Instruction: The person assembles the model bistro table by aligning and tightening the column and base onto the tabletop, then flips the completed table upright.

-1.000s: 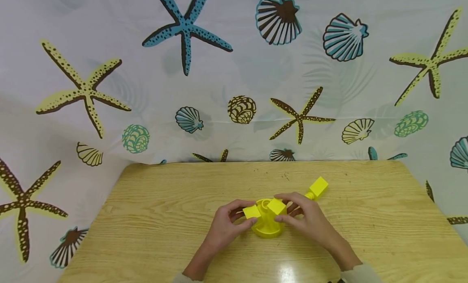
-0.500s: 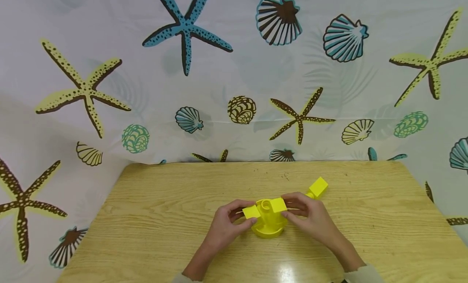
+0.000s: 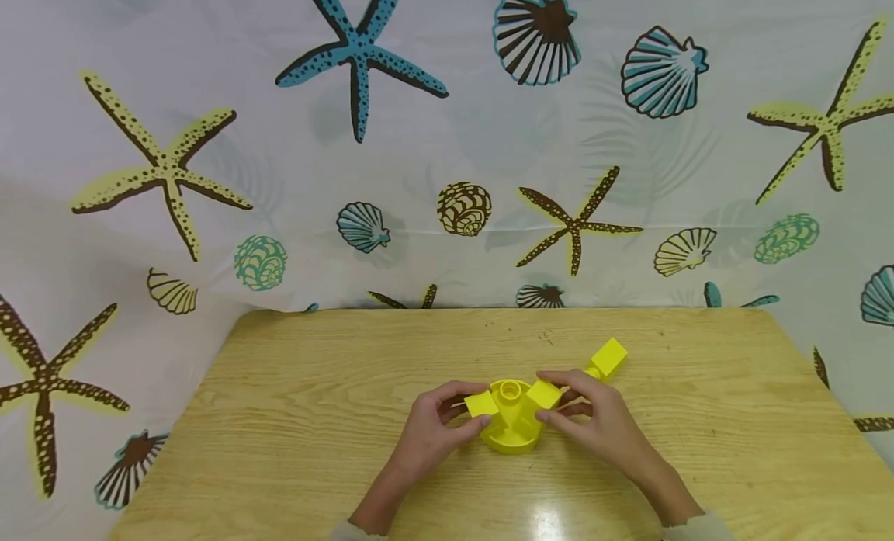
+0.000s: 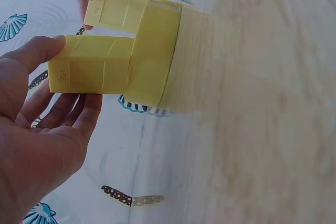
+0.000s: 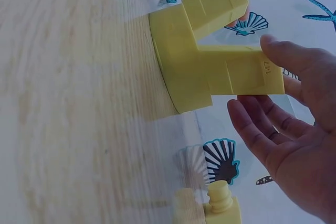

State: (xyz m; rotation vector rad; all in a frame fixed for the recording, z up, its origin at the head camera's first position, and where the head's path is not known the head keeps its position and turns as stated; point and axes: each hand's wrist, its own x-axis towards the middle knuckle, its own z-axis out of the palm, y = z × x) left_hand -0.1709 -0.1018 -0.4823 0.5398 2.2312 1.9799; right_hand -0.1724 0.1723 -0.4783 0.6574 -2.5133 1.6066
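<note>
A round yellow plastic base (image 3: 512, 449) with a ring-shaped hole lies on the table. My left hand (image 3: 434, 431) pinches a yellow block (image 3: 482, 404) at the base's left side, thumb on the near face and fingers behind. On the right side, my right hand (image 3: 597, 423) holds a second yellow block (image 3: 543, 394) between thumb and fingers. Both blocks rise from the base and lean apart, as the left wrist view shows with the left block (image 4: 89, 66). The right wrist view shows raised digits on the right block (image 5: 247, 71). Whether the blocks are fixed in the base I cannot tell.
Behind my right hand lies a yellow threaded screw with a block-shaped head (image 3: 609, 358); its threads (image 5: 219, 195) show in the right wrist view. The wooden table (image 3: 335, 370) ends at a hanging cloth (image 3: 419, 137) printed with starfish and shells.
The right block has turned in my right hand and shifted slightly right, away from the base's hole, which shows more fully. My left hand and its block have stayed nearly still.
</note>
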